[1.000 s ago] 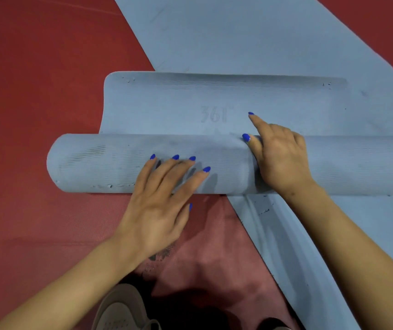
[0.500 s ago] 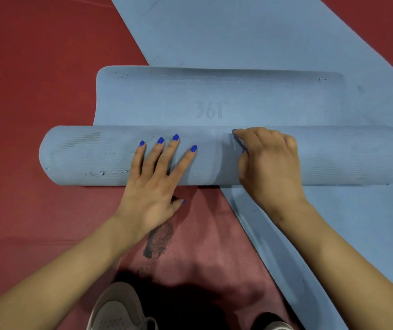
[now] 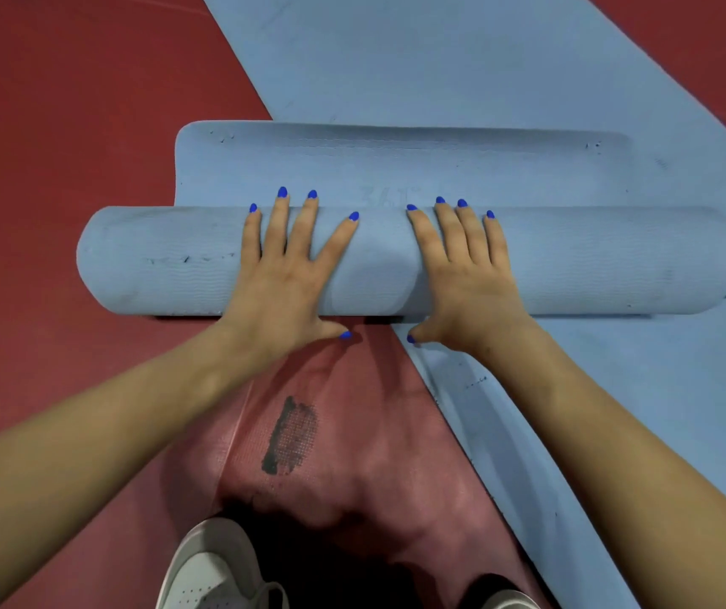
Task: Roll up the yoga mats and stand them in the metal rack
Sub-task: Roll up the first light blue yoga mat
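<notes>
We press both palms on the mat roll (image 3: 594, 261).
Our left hand (image 3: 284, 274) and right hand (image 3: 466, 274) lie flat, fingers straight, grasping nothing; floor (image 3: 66, 103) red.

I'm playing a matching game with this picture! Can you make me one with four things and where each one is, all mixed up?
Things:
1. left hand
2. right hand
3. white shoe
4. dark stain

Places:
A. on the pink mat between the arms
B. flat on the rolled blue mat, right of the other hand
C. bottom edge of the picture
D. flat on the rolled blue mat, nearer its left end

Pairs: 1-D, 2-B, 3-C, 4-A
</notes>
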